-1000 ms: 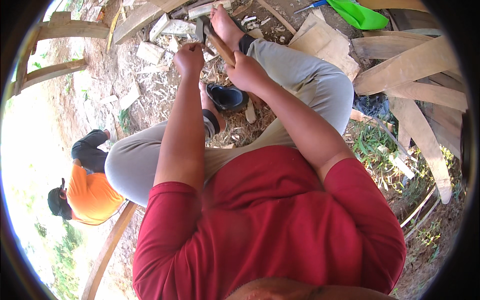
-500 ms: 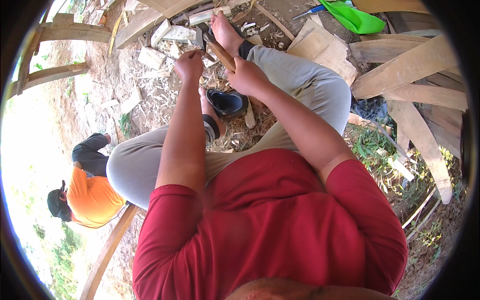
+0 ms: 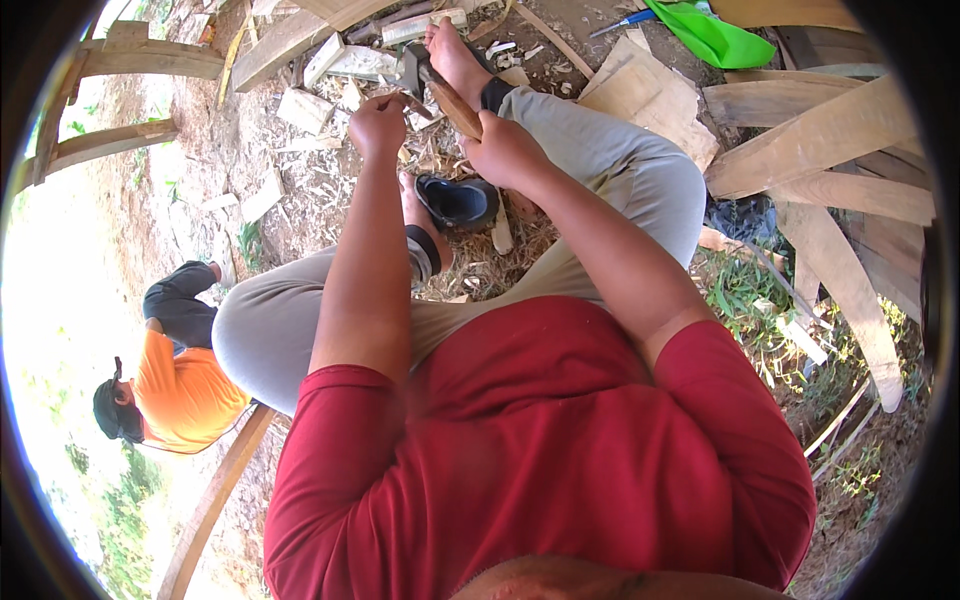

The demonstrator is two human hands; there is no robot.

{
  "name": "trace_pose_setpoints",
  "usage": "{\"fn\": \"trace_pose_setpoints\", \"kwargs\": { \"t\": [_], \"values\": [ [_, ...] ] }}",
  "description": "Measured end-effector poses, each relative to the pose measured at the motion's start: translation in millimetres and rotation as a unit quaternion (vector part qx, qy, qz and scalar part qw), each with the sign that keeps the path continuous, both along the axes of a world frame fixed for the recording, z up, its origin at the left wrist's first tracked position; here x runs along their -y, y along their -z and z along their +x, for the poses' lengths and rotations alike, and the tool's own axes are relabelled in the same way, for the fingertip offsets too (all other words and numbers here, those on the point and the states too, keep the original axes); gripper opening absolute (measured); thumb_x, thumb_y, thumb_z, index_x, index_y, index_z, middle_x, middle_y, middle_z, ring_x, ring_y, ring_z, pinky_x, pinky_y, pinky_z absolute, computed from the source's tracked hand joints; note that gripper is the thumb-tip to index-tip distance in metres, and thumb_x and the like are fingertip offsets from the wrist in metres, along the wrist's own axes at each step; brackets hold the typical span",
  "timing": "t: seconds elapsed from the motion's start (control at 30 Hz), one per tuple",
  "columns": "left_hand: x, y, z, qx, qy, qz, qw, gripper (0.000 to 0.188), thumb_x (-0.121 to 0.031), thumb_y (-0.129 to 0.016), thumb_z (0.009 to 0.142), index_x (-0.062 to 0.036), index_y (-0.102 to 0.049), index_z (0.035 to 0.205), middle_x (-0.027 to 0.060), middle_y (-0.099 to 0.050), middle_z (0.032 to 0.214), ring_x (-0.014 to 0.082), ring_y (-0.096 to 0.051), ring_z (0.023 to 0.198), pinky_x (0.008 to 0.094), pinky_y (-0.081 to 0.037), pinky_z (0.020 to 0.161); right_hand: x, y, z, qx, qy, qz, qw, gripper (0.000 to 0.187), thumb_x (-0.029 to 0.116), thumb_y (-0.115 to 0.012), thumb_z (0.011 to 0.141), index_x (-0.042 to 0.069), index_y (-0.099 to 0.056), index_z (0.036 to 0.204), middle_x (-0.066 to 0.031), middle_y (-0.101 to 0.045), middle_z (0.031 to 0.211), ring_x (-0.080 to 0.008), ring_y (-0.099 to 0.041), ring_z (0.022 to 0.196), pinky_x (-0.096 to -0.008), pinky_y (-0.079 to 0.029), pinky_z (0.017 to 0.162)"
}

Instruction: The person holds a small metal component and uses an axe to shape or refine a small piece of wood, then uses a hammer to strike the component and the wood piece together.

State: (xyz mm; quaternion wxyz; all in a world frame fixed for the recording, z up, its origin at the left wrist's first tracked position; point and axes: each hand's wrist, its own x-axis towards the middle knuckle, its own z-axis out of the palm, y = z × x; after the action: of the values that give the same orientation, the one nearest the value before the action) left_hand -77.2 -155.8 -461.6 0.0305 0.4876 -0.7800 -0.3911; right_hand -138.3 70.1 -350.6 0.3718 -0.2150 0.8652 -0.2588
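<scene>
My right hand (image 3: pixel 506 152) is wrapped round the wooden handle (image 3: pixel 455 107) of a hammer. Its dark metal head (image 3: pixel 413 70) is at the far end, beside my bare foot (image 3: pixel 455 62). Just left of the handle, my left hand (image 3: pixel 378 127) is closed on a thin brown piece (image 3: pixel 415 106), too small to identify, which sticks out toward the hammer. Between my legs, below the hands, lies a black shoe-like item (image 3: pixel 457 203), near my other foot.
Wood chips and offcuts (image 3: pixel 305 110) litter the ground ahead. Curved planks (image 3: pixel 815 135) are stacked at right, near a bright green cloth or bag (image 3: pixel 715 38) and a flat wooden board (image 3: pixel 650 95). At left sits a person in an orange shirt (image 3: pixel 185 400), near a long curved beam (image 3: pixel 215 505).
The hammer and my right hand have shifted slightly right, and more of the hammer head shows. My left hand has hardly moved.
</scene>
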Motion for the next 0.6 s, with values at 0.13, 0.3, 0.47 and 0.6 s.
{"fn": "trace_pose_setpoints", "kwargs": {
  "t": [0.13,0.3,0.47,0.6],
  "values": [
    [-8.2,-4.0,-5.9,-0.012,0.002,-0.014,1.000,0.025,-0.033,-0.079,0.088,-0.0139,-0.085,0.103,0.0120,-0.081,0.090,0.0253,-0.077,0.083,0.0377,-0.059,0.081,-1.8,-1.6,3.9,0.012,0.017,-0.002,1.000,0.051,0.032,-0.061,0.101,-0.007,-0.056,0.133,-0.0330,-0.071,0.114,-0.0477,-0.069,0.111,-0.0524,-0.055,0.097],
    [-5.6,-7.8,-5.2,-0.021,-0.004,0.001,1.000,0.024,-0.030,-0.077,0.090,-0.0118,-0.085,0.103,0.0127,-0.081,0.093,0.0254,-0.078,0.086,0.0363,-0.059,0.083,-0.4,-5.7,0.0,0.010,0.029,-0.020,0.999,0.049,0.032,-0.062,0.101,-0.006,-0.056,0.131,-0.0329,-0.071,0.113,-0.0477,-0.069,0.110,-0.0527,-0.055,0.096],
    [-13.3,-10.3,-6.1,-0.023,-0.001,-0.005,1.000,0.027,-0.033,-0.077,0.090,-0.0122,-0.085,0.104,0.0122,-0.081,0.095,0.0262,-0.078,0.087,0.0374,-0.059,0.084,0.5,-7.1,1.6,-0.010,0.029,-0.036,0.999,0.047,0.032,-0.063,0.101,-0.006,-0.058,0.127,-0.0333,-0.071,0.111,-0.0478,-0.069,0.109,-0.0533,-0.055,0.095],
    [-14.0,-10.7,-3.4,-0.017,0.001,-0.006,1.000,0.027,-0.034,-0.077,0.090,-0.0131,-0.085,0.105,0.0116,-0.081,0.095,0.0265,-0.078,0.087,0.0381,-0.059,0.084,-0.2,-6.8,-0.9,0.000,0.007,-0.019,1.000,0.046,0.032,-0.063,0.101,-0.006,-0.058,0.127,-0.0327,-0.071,0.112,-0.0473,-0.069,0.110,-0.0528,-0.055,0.096]
  ]
}}
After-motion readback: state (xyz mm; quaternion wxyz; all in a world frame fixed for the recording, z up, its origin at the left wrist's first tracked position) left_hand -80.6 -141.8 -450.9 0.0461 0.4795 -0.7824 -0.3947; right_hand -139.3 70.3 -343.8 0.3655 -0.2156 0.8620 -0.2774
